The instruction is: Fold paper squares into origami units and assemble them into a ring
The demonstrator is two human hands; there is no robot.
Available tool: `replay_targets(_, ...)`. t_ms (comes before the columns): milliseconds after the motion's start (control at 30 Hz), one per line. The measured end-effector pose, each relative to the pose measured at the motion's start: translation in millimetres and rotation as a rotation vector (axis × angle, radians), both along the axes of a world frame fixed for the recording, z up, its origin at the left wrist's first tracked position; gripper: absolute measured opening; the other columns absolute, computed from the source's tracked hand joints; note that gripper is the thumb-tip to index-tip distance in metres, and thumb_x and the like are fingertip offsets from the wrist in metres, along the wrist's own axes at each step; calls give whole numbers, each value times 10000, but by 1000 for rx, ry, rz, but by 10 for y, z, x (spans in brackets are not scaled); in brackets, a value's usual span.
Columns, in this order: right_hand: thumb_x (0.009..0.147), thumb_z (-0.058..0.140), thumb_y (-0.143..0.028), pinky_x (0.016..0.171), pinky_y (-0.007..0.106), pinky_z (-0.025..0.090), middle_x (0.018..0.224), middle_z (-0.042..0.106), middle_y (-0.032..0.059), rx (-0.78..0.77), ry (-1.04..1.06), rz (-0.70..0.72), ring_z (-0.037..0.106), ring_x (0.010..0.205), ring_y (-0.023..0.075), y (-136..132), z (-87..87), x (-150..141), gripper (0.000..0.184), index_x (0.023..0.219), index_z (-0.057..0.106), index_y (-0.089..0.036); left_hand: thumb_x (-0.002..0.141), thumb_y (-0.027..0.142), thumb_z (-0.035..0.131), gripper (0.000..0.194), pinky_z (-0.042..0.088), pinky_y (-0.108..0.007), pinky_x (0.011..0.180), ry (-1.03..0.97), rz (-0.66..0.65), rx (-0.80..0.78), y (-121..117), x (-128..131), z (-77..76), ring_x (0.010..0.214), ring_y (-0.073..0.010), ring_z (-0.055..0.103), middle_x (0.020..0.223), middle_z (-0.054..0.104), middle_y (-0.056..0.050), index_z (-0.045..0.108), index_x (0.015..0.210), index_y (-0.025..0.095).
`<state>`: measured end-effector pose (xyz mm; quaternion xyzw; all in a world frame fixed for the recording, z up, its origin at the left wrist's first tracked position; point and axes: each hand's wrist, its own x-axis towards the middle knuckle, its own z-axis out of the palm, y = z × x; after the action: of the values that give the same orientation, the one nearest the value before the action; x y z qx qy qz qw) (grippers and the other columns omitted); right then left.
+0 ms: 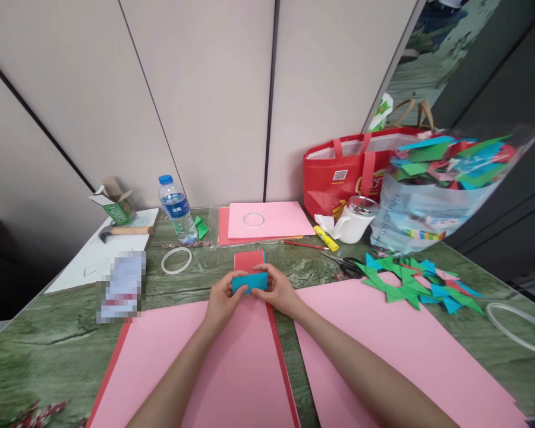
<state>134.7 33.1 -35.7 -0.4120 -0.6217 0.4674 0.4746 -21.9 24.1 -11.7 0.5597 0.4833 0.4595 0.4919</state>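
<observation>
A small blue folded paper is held level between my two hands, over the far edge of the pink sheets. My left hand pinches its left end, thumb on the near face. On its right end, my right hand has thumb and fingers closed. Just behind the hands lies a stack of small red paper, with a blue edge showing at its right. Large pink sheets with a red sheet beneath lie under my forearms. More pink sheets are spread to the right.
Folded green and blue paper stars, scissors, a glue stick and a pencil lie at right. Behind stand a white mug, a red bag and a plastic bag. A bottle and hammer are left.
</observation>
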Motion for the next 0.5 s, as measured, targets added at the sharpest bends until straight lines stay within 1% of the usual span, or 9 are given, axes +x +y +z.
replay_targets(100,607,639,-175,553,225,457,876,569,14,26,-25,-14,543,643,115,2,-16,0,429,1012,502,-204,644,270,619,270,493,-283,646,13,-5,20,-3,-4,-1,682,-167,594,787,632,-19,595,899,183)
replay_targets(167,618,618,-155,551,225,462,869,572,13,12,-4,-1,551,642,115,6,-30,-2,418,1015,496,-205,647,266,620,265,494,-282,656,16,-3,33,4,-15,-3,690,-164,594,801,631,-21,595,897,182)
replay_targets(333,637,567,-121,604,256,500,837,583,6,-67,148,83,595,667,124,33,-47,-8,403,1021,472,-197,648,276,625,275,489,-272,632,31,0,24,40,-61,-10,667,-157,588,779,625,-13,589,904,180)
replay_targets(433,639,555,-127,633,286,519,786,587,-7,-112,262,109,615,672,130,59,-50,-11,404,1027,460,-188,649,280,625,282,497,-287,636,-8,0,16,65,-87,-18,669,-160,587,755,613,-11,581,906,171)
replay_targets(500,632,557,-128,640,293,525,775,590,-10,-126,296,114,616,673,129,71,-55,-15,413,1029,459,-185,648,279,627,285,509,-309,655,-40,-1,9,75,-96,-21,694,-168,590,763,608,-13,577,906,168)
